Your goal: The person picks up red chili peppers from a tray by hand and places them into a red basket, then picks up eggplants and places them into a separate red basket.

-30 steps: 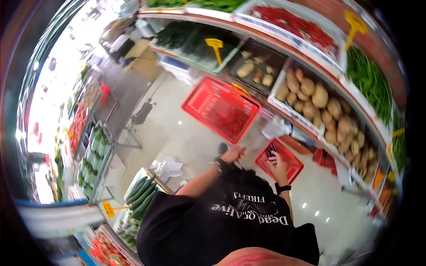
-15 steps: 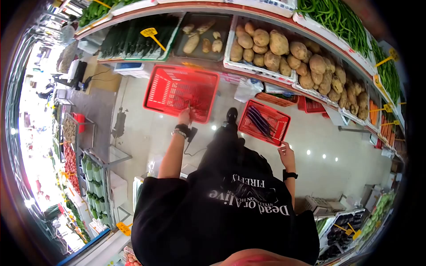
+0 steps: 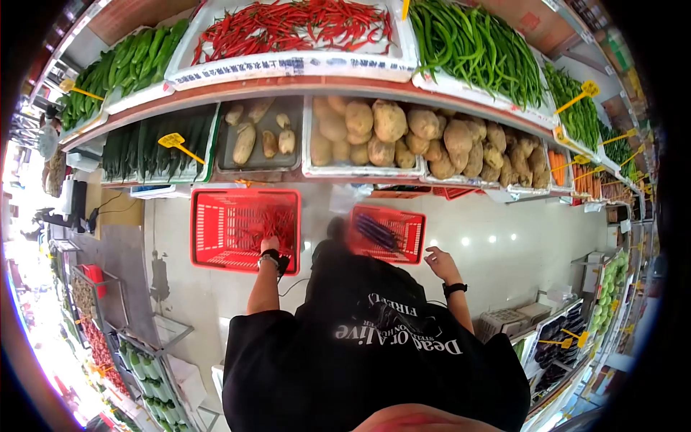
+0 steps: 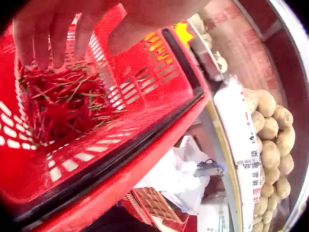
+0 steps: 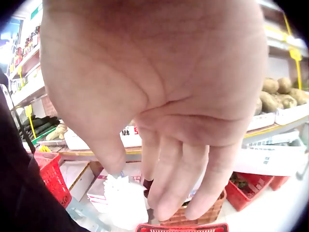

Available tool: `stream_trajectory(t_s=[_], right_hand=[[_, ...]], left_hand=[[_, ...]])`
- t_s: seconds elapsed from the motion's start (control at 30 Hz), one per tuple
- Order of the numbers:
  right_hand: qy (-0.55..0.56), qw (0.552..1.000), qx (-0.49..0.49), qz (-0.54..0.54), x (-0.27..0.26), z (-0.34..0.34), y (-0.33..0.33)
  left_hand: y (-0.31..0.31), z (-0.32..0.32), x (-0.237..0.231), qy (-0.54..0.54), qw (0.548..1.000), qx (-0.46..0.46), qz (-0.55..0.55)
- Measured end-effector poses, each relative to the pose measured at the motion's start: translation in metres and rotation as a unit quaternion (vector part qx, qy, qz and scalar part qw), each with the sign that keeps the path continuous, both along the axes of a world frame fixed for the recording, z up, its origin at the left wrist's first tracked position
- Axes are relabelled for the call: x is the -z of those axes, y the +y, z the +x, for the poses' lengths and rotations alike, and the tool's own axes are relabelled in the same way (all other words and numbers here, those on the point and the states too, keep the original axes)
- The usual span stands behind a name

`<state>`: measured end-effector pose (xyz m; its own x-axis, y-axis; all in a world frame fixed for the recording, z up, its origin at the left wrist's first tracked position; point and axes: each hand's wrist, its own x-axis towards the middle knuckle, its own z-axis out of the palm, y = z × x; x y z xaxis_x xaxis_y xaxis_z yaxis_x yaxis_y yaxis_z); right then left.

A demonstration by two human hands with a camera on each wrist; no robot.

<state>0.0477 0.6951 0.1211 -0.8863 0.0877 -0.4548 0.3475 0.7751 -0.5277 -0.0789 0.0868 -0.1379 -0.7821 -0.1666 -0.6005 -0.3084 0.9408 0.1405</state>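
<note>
My left hand (image 3: 269,246) reaches down into the larger red shopping basket (image 3: 205,234), over a heap of red chillies (image 3: 277,222). In the left wrist view its fingers (image 4: 67,38) point down, loosely extended, with the tips right at the chillies (image 4: 63,106) and the thumb apart. Long purple eggplants (image 3: 376,232) lie in the smaller red basket (image 3: 413,237) on the floor. Just right of that basket hangs my right hand (image 3: 443,265), with nothing in it. Its fingers (image 5: 169,183) droop, relaxed, in the right wrist view.
Ahead stands a shelf with potatoes (image 3: 389,122) in white trays, a tray of cucumbers (image 3: 137,151), and red chillies (image 3: 295,27) and green peppers (image 3: 479,50) above. A white plastic bag (image 4: 174,169) sits below it. At right is an eggplant stand (image 3: 558,349).
My left hand has moved from between the baskets into the larger one, down to the chillies. My right hand has left the eggplants and drawn back to the right of their basket.
</note>
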Motion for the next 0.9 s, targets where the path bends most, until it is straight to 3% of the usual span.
stream_trajectory(t_s=[0.03,0.07,0.1,0.13,0.17,0.23,0.3,0.4,0.47,0.57,0.67,0.73,0.8,0.9], right_hand=[[0.002,1.000,0.009,0.004,-0.006,-0.015,-0.002],[0.008,1.000,0.011,0.000,-0.011,-0.029,-0.004],[0.014,1.000,0.015,-0.006,-0.013,-0.041,-0.007],[0.021,0.999,0.020,-0.013,-0.012,-0.050,-0.010],[0.015,1.000,0.017,-0.012,-0.008,-0.056,-0.012],[0.001,1.000,0.008,-0.011,0.006,-0.062,-0.013],[-0.004,1.000,-0.005,0.010,0.018,-0.062,-0.017],[-0.027,1.000,0.006,0.005,0.021,-0.066,-0.028],[-0.017,1.000,0.015,-0.016,0.022,-0.062,-0.032],[-0.018,0.999,0.015,-0.021,0.018,-0.062,-0.035],[-0.028,0.999,0.023,-0.024,0.016,-0.058,-0.031],[-0.027,0.999,0.026,-0.021,0.017,-0.054,-0.025],[-0.015,0.999,0.041,-0.013,0.024,-0.046,-0.018],[-0.018,0.997,0.077,-0.011,0.035,-0.033,-0.010]], left_hand=[[0.003,-0.010,0.006,0.086,0.989,-0.070,0.102],[0.003,-0.020,0.012,0.168,0.956,-0.136,0.200],[0.010,-0.034,-0.014,0.247,0.903,-0.198,0.292],[0.016,-0.054,-0.059,0.258,0.860,-0.209,0.387],[0.029,-0.078,-0.135,0.264,0.809,-0.219,0.477],[0.053,-0.123,-0.270,0.327,0.809,-0.109,0.476],[0.070,-0.153,-0.388,0.283,0.779,-0.094,0.552],[0.087,-0.180,-0.511,0.284,0.760,-0.030,0.583],[0.096,-0.195,-0.562,0.285,0.756,0.046,0.587],[0.114,-0.220,-0.614,0.308,0.806,0.128,0.489],[0.133,-0.267,-0.643,0.374,0.848,0.227,0.300],[0.131,-0.323,-0.619,0.408,0.854,0.273,0.170],[0.129,-0.379,-0.589,0.338,0.890,0.302,0.058],[0.129,-0.421,-0.555,0.273,0.914,0.297,0.026]])
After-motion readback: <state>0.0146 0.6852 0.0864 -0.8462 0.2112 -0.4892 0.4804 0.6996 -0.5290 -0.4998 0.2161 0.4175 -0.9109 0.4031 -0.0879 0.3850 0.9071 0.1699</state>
